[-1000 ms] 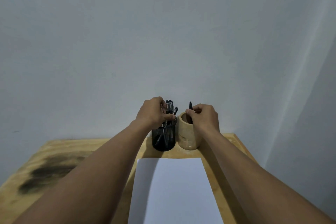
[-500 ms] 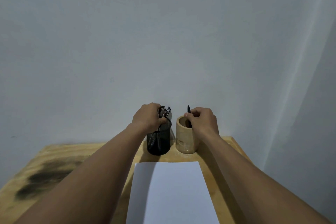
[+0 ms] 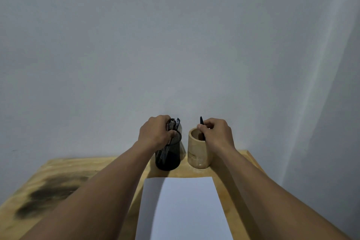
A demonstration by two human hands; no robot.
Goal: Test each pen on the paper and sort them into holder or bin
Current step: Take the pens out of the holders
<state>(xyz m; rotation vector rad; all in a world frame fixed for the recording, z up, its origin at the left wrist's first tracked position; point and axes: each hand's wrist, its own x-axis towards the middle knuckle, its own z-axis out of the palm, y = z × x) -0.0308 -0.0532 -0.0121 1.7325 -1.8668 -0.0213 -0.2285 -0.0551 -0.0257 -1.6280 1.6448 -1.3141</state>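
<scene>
At the far edge of the wooden desk (image 3: 81,165), I see my left hand (image 3: 155,134) closed around a bunch of dark pens (image 3: 173,123) standing in the black mesh holder (image 3: 169,160), long axes near upright, tops toward the wall. My right hand (image 3: 217,132) pinches 1 black pen (image 3: 202,127) over the bamboo cup (image 3: 197,155), its top pointing up and its lower end inside the cup, hidden by the rim. The 2 containers stand just beside each other. White paper (image 3: 183,208) lies nearer me, cut off by the frame's bottom edge. The number of pens in the bunch is hard to make out.
</scene>
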